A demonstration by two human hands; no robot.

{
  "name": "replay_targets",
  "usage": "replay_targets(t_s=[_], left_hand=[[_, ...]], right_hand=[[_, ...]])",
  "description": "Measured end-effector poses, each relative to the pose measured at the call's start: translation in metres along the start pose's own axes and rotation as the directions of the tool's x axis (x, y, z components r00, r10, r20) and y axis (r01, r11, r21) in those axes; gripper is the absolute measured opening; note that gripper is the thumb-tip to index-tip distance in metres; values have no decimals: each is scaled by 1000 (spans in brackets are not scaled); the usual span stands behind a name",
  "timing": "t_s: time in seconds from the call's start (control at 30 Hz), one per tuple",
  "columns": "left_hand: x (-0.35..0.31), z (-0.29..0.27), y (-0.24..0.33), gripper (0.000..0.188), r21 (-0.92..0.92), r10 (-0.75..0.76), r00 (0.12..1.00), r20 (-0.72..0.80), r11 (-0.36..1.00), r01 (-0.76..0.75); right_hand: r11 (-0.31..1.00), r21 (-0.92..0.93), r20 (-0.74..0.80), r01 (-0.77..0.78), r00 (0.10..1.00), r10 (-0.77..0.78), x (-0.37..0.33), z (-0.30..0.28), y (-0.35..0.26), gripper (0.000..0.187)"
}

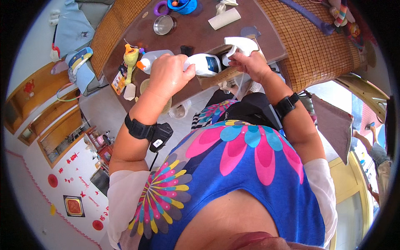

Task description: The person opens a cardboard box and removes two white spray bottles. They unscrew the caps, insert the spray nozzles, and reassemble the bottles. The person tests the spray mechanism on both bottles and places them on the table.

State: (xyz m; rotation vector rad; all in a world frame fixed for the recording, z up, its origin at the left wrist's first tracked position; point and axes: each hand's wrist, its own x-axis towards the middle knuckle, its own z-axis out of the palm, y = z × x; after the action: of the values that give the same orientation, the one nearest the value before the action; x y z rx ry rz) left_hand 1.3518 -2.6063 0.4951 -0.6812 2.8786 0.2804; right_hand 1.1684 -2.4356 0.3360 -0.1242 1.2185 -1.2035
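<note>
My left hand (170, 75) is closed at the neck end of a white bottle (205, 65) with a dark blue label, which lies tilted on its side over the table's near edge. My right hand (250, 66) grips a white trigger spray head (242, 45). A thin pale dip tube (241, 85) hangs below that hand. Beyond my left hand, and partly hidden by it, is a translucent bottle (158, 56) with an orange tip. An open brown cardboard box (223, 78) sits between my hands, beneath the bottle.
On the brown table (189, 31) are a metal bowl (163, 25), a paper roll (224, 19), a blue basket (183, 6) and a yellow toy (130, 62). Woven-mat seats (321, 54) flank it. Another person's leg (363, 141) shows at far right.
</note>
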Motion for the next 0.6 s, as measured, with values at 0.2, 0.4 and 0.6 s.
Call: replay_targets(t_s=[0.2, 0.4, 0.6], left_hand=[[-2, -22, 7, 25, 24, 83, 995, -55, 996, -81], [-1, -46, 19, 23, 30, 98, 994, -55, 995, -97], [-3, -93, 34, 17, 61, 181, 969, -168, 983, -173]], right_hand=[[991, 38, 98, -125, 988, 121, 8, 6, -3, 57], [974, 22, 41, -225, 974, 224, 19, 24, -3, 65], [931, 236, 245, -279, 944, 221, 34, 33, 5, 46]])
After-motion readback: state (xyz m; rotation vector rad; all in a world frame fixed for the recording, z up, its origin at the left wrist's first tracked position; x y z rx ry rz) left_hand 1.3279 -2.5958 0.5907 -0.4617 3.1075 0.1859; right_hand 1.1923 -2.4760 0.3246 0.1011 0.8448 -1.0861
